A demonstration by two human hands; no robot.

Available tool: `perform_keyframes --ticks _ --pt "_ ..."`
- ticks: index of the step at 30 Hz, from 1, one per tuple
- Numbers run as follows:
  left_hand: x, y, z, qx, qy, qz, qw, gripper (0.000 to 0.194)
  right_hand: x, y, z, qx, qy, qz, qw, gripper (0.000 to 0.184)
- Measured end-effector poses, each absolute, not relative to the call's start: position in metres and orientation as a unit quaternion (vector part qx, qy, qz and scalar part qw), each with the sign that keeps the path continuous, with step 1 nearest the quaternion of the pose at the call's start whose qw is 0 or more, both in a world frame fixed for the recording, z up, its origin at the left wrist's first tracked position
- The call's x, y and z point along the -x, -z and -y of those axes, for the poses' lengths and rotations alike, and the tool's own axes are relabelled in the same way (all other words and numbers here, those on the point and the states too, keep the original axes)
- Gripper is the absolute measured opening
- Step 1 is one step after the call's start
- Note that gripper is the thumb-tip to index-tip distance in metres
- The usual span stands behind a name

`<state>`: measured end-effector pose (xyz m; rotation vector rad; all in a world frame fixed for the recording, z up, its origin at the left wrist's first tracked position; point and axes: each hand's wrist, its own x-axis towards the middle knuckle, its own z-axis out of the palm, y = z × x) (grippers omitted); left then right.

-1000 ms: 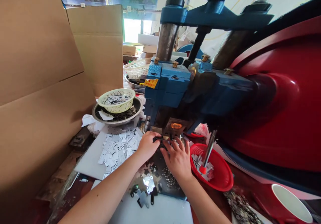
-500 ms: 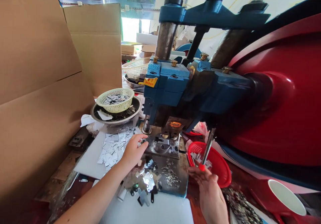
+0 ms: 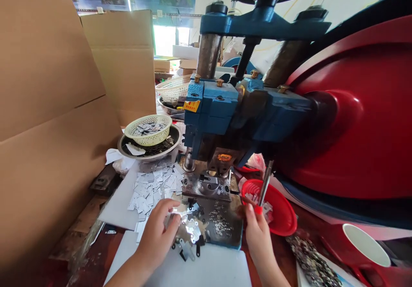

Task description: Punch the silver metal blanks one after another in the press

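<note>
A blue punch press [image 3: 225, 111] stands in front of me with its die block [image 3: 207, 186] uncovered. My left hand [image 3: 157, 231] is curled over the small shiny metal plates [image 3: 189, 229] lying on the press bed, its thumb and fingers pinching one plate. My right hand [image 3: 257, 231] reaches up to the red-tipped metal lever [image 3: 264, 188] by the red bowl [image 3: 280, 212], fingertips closed on its red end. A heap of flat silver blanks [image 3: 151, 188] lies on a white sheet left of the die.
A cream basket [image 3: 148, 128] of parts sits in a steel pan [image 3: 127, 149] at the back left. Cardboard panels [image 3: 48, 98] wall off the left side. The red flywheel housing [image 3: 354, 119] fills the right. A white cup [image 3: 365, 244] stands at lower right.
Both hands have left the die. The left hand drew back to the loose plates on the bed; the right hand swung right and took the lever's red tip.
</note>
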<state>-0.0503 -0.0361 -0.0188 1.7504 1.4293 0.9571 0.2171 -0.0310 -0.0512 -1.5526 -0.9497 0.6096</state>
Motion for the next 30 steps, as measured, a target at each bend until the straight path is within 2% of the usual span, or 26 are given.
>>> perform_keyframes --ticks 6,10,15,20,23,26,28,30 --pt "0.039 0.038 0.070 -0.780 -0.356 -0.440 0.267 0.024 -0.198 0.036 -0.038 0.671 -0.245 0.530 0.457 0.036" --pt "0.035 0.050 0.077 -0.832 -0.356 -0.368 0.214 0.032 -0.193 0.032 -0.056 0.675 -0.246 0.528 0.454 0.024" --pt "0.034 0.058 0.077 -0.823 -0.369 -0.380 0.205 0.029 -0.221 0.037 -0.028 0.697 -0.232 0.468 0.492 0.041" --pt "0.034 0.060 0.075 -0.830 -0.372 -0.373 0.183 0.024 -0.264 0.039 0.044 0.727 -0.207 0.410 0.510 0.054" --pt "0.038 0.061 0.072 -0.846 -0.364 -0.357 0.156 0.022 -0.296 0.028 0.099 0.773 -0.112 0.393 0.486 0.052" --pt "0.041 0.064 0.070 -0.857 -0.353 -0.349 0.138 0.021 -0.347 -0.002 0.146 0.808 0.089 0.354 0.462 0.057" --pt "0.042 0.065 0.070 -0.861 -0.350 -0.345 0.133 0.021 -0.390 -0.027 0.166 0.833 0.222 0.310 0.400 0.062" --pt "0.041 0.065 0.071 -0.864 -0.349 -0.341 0.127 0.021 -0.436 -0.049 0.174 0.858 0.301 0.265 0.320 0.066"
